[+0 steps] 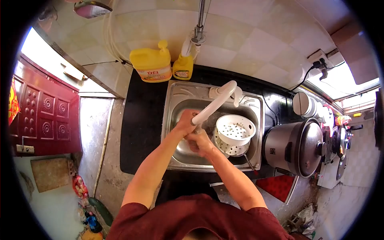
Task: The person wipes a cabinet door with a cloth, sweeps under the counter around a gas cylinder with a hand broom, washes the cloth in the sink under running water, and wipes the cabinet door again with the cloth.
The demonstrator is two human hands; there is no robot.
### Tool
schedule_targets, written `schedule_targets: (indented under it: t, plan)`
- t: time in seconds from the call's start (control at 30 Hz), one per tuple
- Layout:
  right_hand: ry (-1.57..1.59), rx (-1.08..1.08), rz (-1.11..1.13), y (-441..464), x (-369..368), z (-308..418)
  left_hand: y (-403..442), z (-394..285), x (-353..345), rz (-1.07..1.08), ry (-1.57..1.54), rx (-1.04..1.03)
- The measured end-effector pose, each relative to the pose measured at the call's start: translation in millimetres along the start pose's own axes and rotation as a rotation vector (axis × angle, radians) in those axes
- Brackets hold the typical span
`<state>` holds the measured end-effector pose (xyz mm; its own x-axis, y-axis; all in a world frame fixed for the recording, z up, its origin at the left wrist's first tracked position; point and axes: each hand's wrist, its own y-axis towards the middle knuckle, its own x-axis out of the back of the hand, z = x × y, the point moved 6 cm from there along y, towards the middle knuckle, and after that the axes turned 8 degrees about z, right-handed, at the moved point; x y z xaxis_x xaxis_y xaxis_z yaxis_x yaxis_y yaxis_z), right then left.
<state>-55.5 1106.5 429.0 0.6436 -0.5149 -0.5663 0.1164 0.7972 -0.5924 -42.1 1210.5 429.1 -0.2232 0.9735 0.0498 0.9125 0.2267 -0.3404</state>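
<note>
Both my hands are over the left part of the steel sink (171, 120), close together beneath the white faucet (216, 103). My left hand (186, 122) is at the spout's end, its fingers partly hidden by the spout. Just below and to the right, my right hand (199, 142) has its fingers curled, and I cannot make out anything in them. Water seems to run between the hands. Right of them in the sink, a white perforated basket (235, 138) sits on a metal strainer (230, 149) with a handle. Small dark spots show inside the basket.
Two yellow bottles, a large one (151, 64) and a smaller one (183, 68), stand behind the sink on the black counter (140, 128). A large lidded cooker (284, 146) stands right of the sink. White bowls (303, 105) are at the back right.
</note>
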Motion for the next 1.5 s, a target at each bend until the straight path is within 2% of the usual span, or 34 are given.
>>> schedule_targets:
  t: [0.07,0.1,0.17,0.2,0.27,0.3,0.33,0.4,0.47,0.5,0.57,0.6,0.63,0.67,0.73,0.77,0.87,0.97,1.07,1.1,1.2,1.27,1.33,1.37,1.43,1.5]
  plan:
    - [-0.141,0.059,-0.073,-0.6,5.2,3.3,5.4,9.1,-4.9,-0.009,0.136,-0.122]
    - [-0.211,0.089,-0.110,-1.2,7.3,4.8,7.4,17.8,-5.3,-0.126,0.188,-0.169]
    - [-0.560,0.390,-0.253,24.1,38.8,-9.7,5.2,33.4,-14.2,-0.361,0.290,-0.257]
    - [-0.732,0.539,-0.324,23.8,37.4,-6.9,1.7,39.5,-17.1,-0.418,0.215,-0.207]
    - [-0.923,0.706,-0.349,21.1,40.7,-4.1,0.2,47.9,-18.7,-0.535,0.062,-0.119]
    - [-1.021,0.792,-0.363,17.1,38.7,3.5,6.3,52.6,-17.0,-0.527,0.086,-0.148]
    - [-1.061,0.752,-0.403,12.9,37.7,9.1,9.0,58.3,-12.2,-0.517,0.109,-0.170]
    - [-1.134,0.665,-0.472,2.9,31.5,22.3,12.0,80.6,0.9,-0.401,-0.167,-0.069]
    - [-0.895,0.554,-0.270,-1.8,26.5,38.4,11.3,73.9,15.7,-0.170,-0.747,0.155]
    - [-0.754,0.464,-0.214,-2.6,27.9,38.7,8.6,81.5,22.0,-0.162,-0.782,0.267]
    - [-0.499,0.315,-0.127,-4.8,31.9,38.3,4.7,82.2,28.9,-0.093,-0.759,0.202]
    - [-0.577,0.364,-0.155,-4.2,33.1,40.1,-1.0,75.3,29.5,-0.058,-0.746,0.171]
    - [-0.655,0.414,-0.182,-1.3,35.8,39.7,-13.8,51.1,29.1,-0.183,-0.588,0.160]
    - [-0.734,0.463,-0.208,1.0,37.5,40.2,-17.0,47.4,33.1,-0.191,-0.400,-0.001]
    - [-0.651,0.493,-0.215,4.9,42.7,41.6,-24.7,42.6,35.5,-0.200,-0.020,-0.316]
    - [-0.609,0.506,-0.220,6.2,44.4,42.3,-24.2,46.6,35.9,-0.229,0.009,-0.335]
    - [-0.598,0.483,-0.115,-11.5,7.7,54.2,-35.3,33.4,33.8,-0.350,-0.389,-0.024]
    - [-0.875,0.601,-0.181,-14.4,9.4,51.9,-37.6,11.2,29.5,-0.419,-0.222,-0.084]
    - [-0.650,0.487,-0.311,-2.5,62.6,53.1,-23.1,30.6,36.9,-0.363,-0.285,-0.088]
    - [-0.521,0.527,-0.300,-8.6,65.8,59.2,-27.1,26.5,42.0,-0.385,-0.131,-0.114]
    - [-0.480,0.562,-0.324,-16.9,71.5,71.0,-35.6,14.2,52.4,-0.391,0.266,-0.188]
    - [-0.636,0.539,-0.442,-22.8,69.4,79.9,-39.2,11.9,51.3,-0.336,0.440,-0.219]
    - [-0.888,0.468,-0.524,-21.3,75.0,82.7,-52.1,-10.4,55.6,-0.442,0.434,-0.290]
    - [-1.018,0.516,-0.559,-23.4,70.5,85.4,-58.2,-23.2,56.8,-0.495,0.429,-0.326]
    - [-1.281,0.604,-0.622,-27.3,52.6,85.7,-54.5,-40.7,42.4,-0.409,0.349,-0.345]
    - [-1.064,0.628,-0.379,-13.7,36.8,72.9,-47.5,-45.1,23.7,-0.309,0.314,-0.350]
